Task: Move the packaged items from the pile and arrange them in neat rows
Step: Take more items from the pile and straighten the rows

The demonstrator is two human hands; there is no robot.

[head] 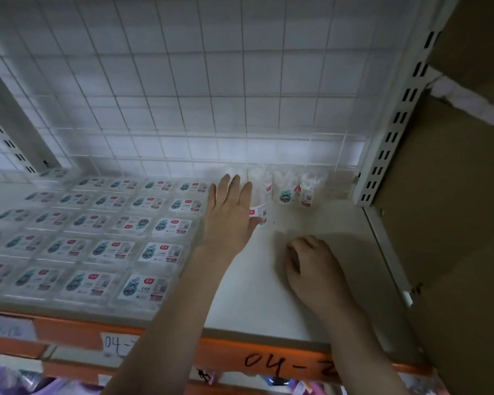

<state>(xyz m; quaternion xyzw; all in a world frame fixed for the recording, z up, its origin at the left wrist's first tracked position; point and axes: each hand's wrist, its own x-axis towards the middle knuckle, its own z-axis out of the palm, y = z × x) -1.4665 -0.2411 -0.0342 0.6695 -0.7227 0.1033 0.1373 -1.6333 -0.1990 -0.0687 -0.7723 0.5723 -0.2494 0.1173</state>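
Packets [166, 252] lie in rows at left; left hand [230, 212], fingers spread, touches an upright packet [258, 201]; right hand [311, 266] curls empty on the shelf [254, 295].

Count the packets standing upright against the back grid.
3: one beside the left hand's fingers, one to its right, one rightmost. The hand may hide more.

We see a dim, cool-toned scene, brightest on the wire grid [183, 81] behind the shelf [268, 280]. Soft shadow pools on the shelf beside the right hand [311, 269], toward the cardboard box [454, 223], which lies in gloom. Packets [154, 286] near the shelf's front edge read fairly sharp; those nearer the grid smear. Motion blur softens the left hand [228, 212]. Wide-angle bending curves the grid lines and the upright.
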